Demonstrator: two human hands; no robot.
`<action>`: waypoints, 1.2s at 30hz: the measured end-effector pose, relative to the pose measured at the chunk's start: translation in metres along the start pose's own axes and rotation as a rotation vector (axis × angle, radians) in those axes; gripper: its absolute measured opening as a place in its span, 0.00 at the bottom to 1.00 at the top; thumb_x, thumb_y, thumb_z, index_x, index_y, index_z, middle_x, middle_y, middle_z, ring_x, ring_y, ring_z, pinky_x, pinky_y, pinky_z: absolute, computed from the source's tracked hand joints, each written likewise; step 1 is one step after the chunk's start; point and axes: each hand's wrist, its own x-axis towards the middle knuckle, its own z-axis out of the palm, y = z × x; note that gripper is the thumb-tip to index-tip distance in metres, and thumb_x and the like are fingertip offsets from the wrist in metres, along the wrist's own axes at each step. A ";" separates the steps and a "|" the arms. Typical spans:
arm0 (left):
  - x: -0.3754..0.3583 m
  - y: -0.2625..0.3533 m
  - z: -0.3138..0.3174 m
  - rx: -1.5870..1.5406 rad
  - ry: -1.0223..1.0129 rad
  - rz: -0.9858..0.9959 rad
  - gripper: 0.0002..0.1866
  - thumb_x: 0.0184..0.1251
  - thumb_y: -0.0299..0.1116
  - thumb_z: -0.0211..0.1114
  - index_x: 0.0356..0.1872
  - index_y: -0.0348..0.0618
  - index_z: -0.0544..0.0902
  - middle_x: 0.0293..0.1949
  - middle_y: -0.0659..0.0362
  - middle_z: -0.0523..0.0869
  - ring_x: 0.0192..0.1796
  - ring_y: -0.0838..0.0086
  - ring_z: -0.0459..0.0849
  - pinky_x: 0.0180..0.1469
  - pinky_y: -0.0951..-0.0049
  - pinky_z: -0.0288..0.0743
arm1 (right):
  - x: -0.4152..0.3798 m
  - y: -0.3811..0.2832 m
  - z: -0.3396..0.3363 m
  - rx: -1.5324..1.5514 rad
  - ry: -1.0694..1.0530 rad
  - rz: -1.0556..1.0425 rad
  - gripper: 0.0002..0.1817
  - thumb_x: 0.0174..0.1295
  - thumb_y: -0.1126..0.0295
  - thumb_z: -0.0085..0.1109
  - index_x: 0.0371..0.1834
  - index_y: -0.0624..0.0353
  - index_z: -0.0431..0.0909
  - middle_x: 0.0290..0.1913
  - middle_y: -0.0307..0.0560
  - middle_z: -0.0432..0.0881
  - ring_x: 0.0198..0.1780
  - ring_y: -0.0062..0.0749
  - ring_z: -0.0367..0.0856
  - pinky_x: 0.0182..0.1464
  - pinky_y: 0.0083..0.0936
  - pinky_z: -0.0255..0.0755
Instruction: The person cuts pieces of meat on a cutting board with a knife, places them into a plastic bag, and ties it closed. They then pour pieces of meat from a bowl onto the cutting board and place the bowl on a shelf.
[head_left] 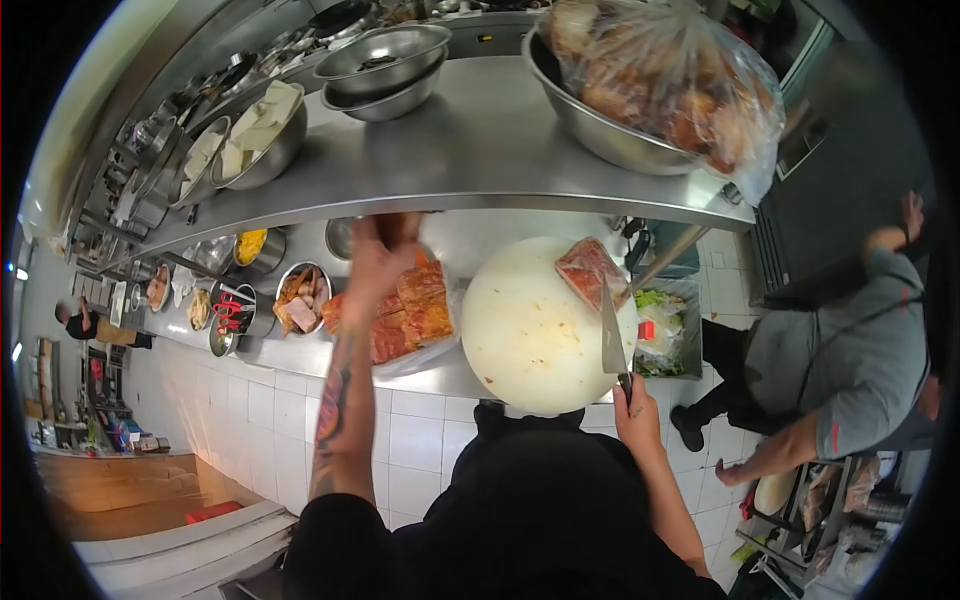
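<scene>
My right hand (638,412) is closed round the dark handle of a knife (611,335) with a broad blade. The blade points away from me over the right side of a round white cutting board (525,330). Beside the blade, at the board's far right, lies a slab of meat (588,270), pale and red. My left hand (378,262) reaches out under the shelf edge, somewhat blurred, with its fingers round a reddish-brown piece of meat (403,230). Below it, browned slabs of meat (412,312) lie on plastic left of the board.
Overhead, a steel shelf (440,150) carries metal bowls and bagged browned meat (660,85). Left on the counter stand a bowl of meat pieces (302,300) and a container with red-handled tools (235,308). A bin with greens (660,325) and a person in grey (830,345) are right.
</scene>
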 end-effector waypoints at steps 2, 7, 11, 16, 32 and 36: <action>0.047 -0.052 -0.048 0.096 -0.066 -0.077 0.26 0.71 0.43 0.77 0.61 0.35 0.83 0.53 0.47 0.89 0.47 0.63 0.90 0.52 0.64 0.85 | -0.002 0.000 0.003 0.002 0.005 0.004 0.18 0.80 0.63 0.59 0.65 0.62 0.75 0.36 0.71 0.88 0.40 0.74 0.88 0.41 0.58 0.79; 0.079 -0.109 -0.059 0.404 -0.422 -0.427 0.22 0.65 0.41 0.79 0.56 0.42 0.87 0.52 0.54 0.92 0.46 0.66 0.90 0.52 0.65 0.84 | -0.005 -0.019 0.007 -0.058 0.019 0.043 0.17 0.80 0.64 0.60 0.64 0.62 0.75 0.36 0.72 0.88 0.40 0.74 0.88 0.41 0.58 0.79; 0.069 -0.145 -0.050 0.441 -0.240 0.034 0.27 0.59 0.40 0.83 0.59 0.42 0.88 0.53 0.49 0.93 0.56 0.60 0.93 0.61 0.62 0.84 | -0.008 -0.024 0.015 -0.084 0.055 0.013 0.18 0.80 0.64 0.60 0.66 0.62 0.75 0.37 0.72 0.88 0.41 0.74 0.88 0.42 0.58 0.79; 0.072 -0.161 -0.046 0.295 -0.343 -0.099 0.29 0.60 0.46 0.83 0.60 0.44 0.88 0.53 0.51 0.93 0.55 0.58 0.92 0.59 0.61 0.85 | -0.010 -0.028 0.020 -0.111 0.051 0.033 0.20 0.80 0.62 0.60 0.68 0.62 0.75 0.38 0.73 0.89 0.43 0.75 0.88 0.44 0.59 0.80; 0.066 -0.158 -0.055 0.371 -0.203 0.156 0.24 0.66 0.47 0.80 0.59 0.46 0.89 0.54 0.50 0.92 0.58 0.51 0.90 0.62 0.53 0.81 | -0.006 -0.027 0.020 -0.097 0.068 0.047 0.20 0.80 0.63 0.59 0.67 0.64 0.75 0.38 0.72 0.89 0.41 0.73 0.89 0.42 0.57 0.80; 0.071 -0.168 -0.053 0.410 -0.269 0.138 0.24 0.65 0.48 0.79 0.58 0.47 0.89 0.55 0.51 0.92 0.58 0.51 0.89 0.61 0.53 0.82 | -0.005 -0.026 0.019 -0.089 0.067 0.045 0.20 0.80 0.63 0.59 0.67 0.63 0.75 0.38 0.72 0.89 0.41 0.73 0.89 0.42 0.56 0.81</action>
